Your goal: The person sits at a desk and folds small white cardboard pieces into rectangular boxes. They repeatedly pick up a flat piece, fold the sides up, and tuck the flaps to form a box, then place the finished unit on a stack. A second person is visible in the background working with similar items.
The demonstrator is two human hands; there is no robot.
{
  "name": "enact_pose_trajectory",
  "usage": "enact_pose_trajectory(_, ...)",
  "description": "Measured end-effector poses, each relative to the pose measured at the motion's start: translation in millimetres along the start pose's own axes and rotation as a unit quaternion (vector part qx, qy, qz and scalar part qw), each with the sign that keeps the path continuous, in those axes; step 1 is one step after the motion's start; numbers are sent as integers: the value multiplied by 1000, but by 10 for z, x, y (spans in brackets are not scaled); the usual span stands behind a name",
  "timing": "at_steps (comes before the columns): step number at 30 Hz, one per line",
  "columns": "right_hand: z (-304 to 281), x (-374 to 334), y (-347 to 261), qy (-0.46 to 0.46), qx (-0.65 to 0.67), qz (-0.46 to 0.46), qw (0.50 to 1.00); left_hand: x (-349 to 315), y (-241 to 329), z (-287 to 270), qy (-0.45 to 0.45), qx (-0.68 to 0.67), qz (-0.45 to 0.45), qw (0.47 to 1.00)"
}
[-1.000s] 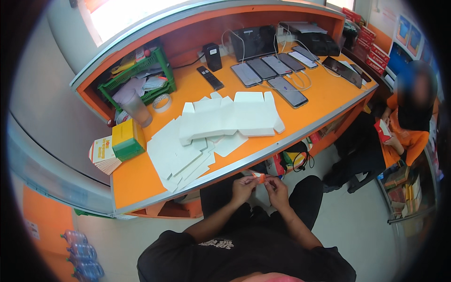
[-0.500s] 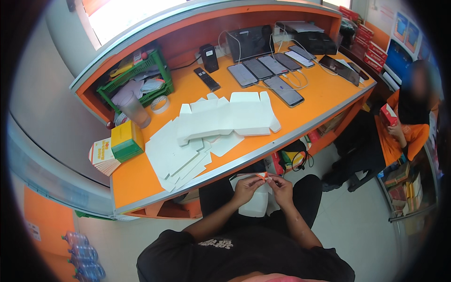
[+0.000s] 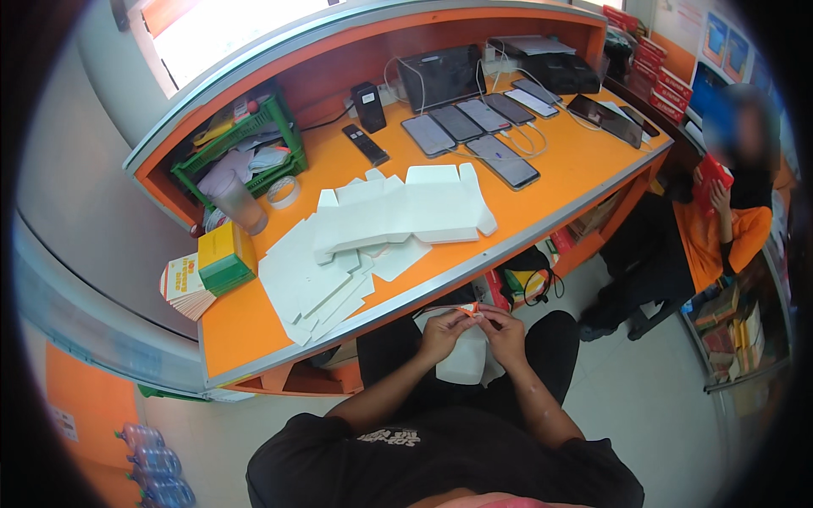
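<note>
Over my lap, my left hand [image 3: 442, 336] and my right hand [image 3: 506, 336] meet at a carton piece [image 3: 462, 362], white on the face toward me with orange showing at its upper edge. Fingers of both hands are closed on that orange edge, thumbs close together. Its white panel hangs below between my wrists. On the orange desk [image 3: 576, 182] in front lies a loose pile of flat, die-cut white carton blanks [image 3: 339, 245], some with raised flaps.
Several phones [image 3: 456, 125] with white cables lie at the back. A green basket [image 3: 288, 144], clear cup [image 3: 241, 207], tape roll [image 3: 283, 192] and yellow-green box [image 3: 227, 256] stand left. At right, a person in orange [image 3: 707, 245] holds a red box [image 3: 710, 182].
My hands stay at the same edge, with small finger shifts; less of the white panel shows. The person at right has raised the red box and now has both hands on it.
</note>
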State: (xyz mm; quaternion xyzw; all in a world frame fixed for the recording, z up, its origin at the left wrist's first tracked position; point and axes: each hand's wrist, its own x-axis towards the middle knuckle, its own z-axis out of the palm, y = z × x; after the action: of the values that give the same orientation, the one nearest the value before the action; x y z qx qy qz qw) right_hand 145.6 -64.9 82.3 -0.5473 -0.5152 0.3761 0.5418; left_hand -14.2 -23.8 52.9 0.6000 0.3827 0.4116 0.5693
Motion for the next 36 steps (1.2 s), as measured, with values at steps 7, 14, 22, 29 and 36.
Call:
enact_pose_trajectory(7,-58,52,215,-42,146,105,983,90,104,-39,-10,28,-34,999)
enact_pose_trajectory(14,177,-64,313,14,184,89,979,21,-194,17,-24,-27,42,998)
enact_pose_trajectory(22,-151,363,480,110,-2,-31,993,-159,448,67,-397,153,-67,902)
enact_pose_trajectory(29,-99,475,325,-178,-20,-57,982,-130,1140,-109,-198,311,278,887)
enact_pose_trajectory(36,114,293,239,-97,93,17,991,-156,613,-327,-116,244,108,957)
